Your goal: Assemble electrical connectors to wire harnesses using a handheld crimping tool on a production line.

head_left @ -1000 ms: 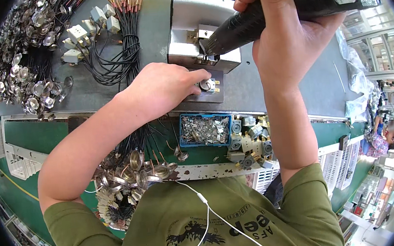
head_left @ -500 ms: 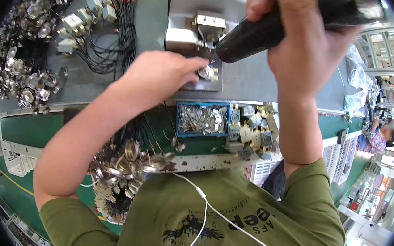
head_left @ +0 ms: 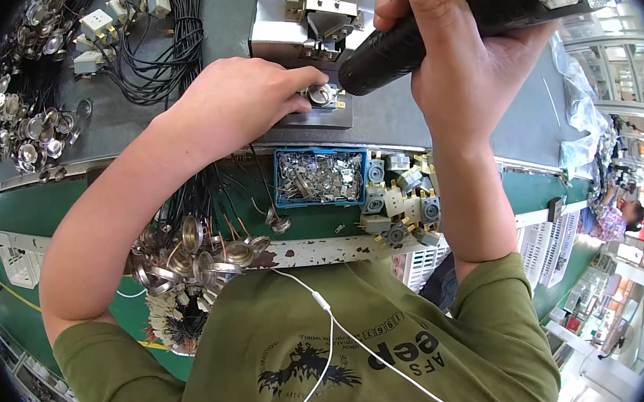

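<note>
Between thumb and fingers, my left hand (head_left: pixel 246 92) pinches a small round metal-capped part with brass terminals (head_left: pixel 319 96). This part rests on a flat metal block (head_left: pixel 330 119) at the front of a metal fixture (head_left: pixel 330 6). My right hand (head_left: pixel 460 64) is wrapped around a thick black electric screwdriver (head_left: pixel 386 57) with labels on its body. Its nose slants left and down, close beside the round part. I cannot tell whether the tip touches it.
A blue bin of small metal pieces (head_left: pixel 278 182) sits at the bench front, beside several white switch-like parts (head_left: pixel 396 202). Wired metal caps (head_left: pixel 195 252) lie front left, with more (head_left: pixel 43 127) at far left. Black cables (head_left: pixel 188 59) stretch behind my left arm. Another person (head_left: pixel 611 220) is far right.
The whole view has shifted a little. The screwdriver's nose has come slightly lower, nearer the round part's level. My left hand keeps its pinch on the part.
</note>
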A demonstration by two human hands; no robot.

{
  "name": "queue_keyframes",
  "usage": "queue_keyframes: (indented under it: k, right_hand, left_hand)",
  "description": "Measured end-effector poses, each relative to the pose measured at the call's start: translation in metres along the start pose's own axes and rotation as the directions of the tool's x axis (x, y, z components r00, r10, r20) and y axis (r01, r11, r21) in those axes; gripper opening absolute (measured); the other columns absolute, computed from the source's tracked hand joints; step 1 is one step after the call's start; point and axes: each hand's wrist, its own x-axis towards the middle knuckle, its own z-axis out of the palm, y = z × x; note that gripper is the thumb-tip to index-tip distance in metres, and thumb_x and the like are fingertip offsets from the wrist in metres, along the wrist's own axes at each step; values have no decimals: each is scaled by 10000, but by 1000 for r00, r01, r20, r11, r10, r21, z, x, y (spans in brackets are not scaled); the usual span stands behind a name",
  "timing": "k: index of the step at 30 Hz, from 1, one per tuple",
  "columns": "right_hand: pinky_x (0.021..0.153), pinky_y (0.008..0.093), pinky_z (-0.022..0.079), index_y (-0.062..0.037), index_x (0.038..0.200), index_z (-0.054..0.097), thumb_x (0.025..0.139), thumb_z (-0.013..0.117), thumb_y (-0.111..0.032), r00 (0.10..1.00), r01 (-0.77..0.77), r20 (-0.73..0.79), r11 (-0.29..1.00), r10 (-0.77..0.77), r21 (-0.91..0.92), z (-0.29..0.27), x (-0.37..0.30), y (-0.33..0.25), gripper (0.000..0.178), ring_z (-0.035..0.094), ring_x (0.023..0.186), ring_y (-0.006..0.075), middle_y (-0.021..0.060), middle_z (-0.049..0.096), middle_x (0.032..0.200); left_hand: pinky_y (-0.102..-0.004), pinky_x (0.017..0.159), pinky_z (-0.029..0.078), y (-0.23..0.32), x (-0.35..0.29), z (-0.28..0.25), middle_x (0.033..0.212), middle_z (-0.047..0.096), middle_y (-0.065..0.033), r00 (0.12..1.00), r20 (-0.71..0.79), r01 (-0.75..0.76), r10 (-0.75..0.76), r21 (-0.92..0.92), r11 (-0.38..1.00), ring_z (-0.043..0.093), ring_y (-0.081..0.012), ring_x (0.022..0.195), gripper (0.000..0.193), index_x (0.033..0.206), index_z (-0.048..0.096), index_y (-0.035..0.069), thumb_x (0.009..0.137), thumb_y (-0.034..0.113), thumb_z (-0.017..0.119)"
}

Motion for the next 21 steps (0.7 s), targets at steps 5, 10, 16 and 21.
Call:
queue_keyframes:
  k: [5,10,16,21]
  right_hand:
    - [552,246,538,34,1033,666,890,789,-11,998,45,49,999,-46,16,2,7,3,194,672,636,120,78,706,854]
    - [551,259,548,50,1038,666,886,791,-22,992,56,98,984,-73,167,3,0,0,210,678,639,130,97,715,862]
    - [521,255,522,47,1048,657,911,753,-16,994,92,48,994,-95,55,-5,6,23,179,647,584,125,91,693,830]
    - [522,248,515,45,1030,654,914,740,-13,977,153,139,984,-164,87,-11,9,26,155,636,576,122,88,682,821]
  left_hand:
    - [-481,719,558,-2,2,0,865,723,-126,1000,-1,-18,18,-3,1000,713,-353,839,358,1296,648,197,968,340,654]
    - [-485,718,556,-2,1,0,869,723,-129,1000,-8,5,-5,21,1000,713,-352,839,335,1280,643,196,973,330,649]
    - [-480,733,560,1,3,-2,891,727,-134,1000,1,13,-13,22,1000,717,-353,868,305,1247,644,176,979,322,643]
    - [-480,749,559,2,2,-4,904,729,-140,1000,5,-7,7,4,1000,718,-356,888,299,1242,641,165,985,318,636]
